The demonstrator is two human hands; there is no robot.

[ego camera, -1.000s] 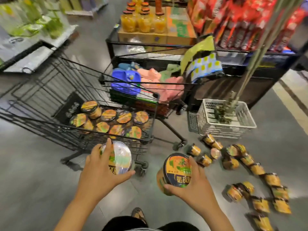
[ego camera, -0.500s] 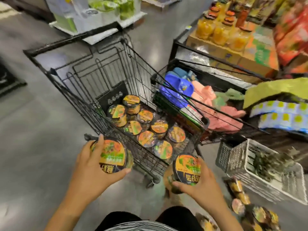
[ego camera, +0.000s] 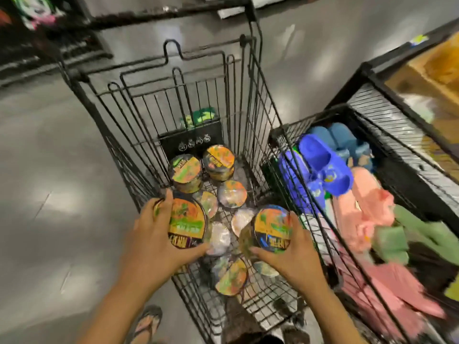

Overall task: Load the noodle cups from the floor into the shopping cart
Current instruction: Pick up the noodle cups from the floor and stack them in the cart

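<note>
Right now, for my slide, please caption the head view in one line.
Left hand holds one noodle cup, right hand a second cup, above cups lying in the shopping cart.

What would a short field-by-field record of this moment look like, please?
left hand: grips a round noodle cup with an orange-green lid
right hand: grips a second noodle cup
position: both cups held over the black wire shopping cart
cart contents: several loaded noodle cups, some upright, some tilted
beside cart: black wire bin holding blue foam slippers and pink foam slippers
floor cups: none in view
</note>
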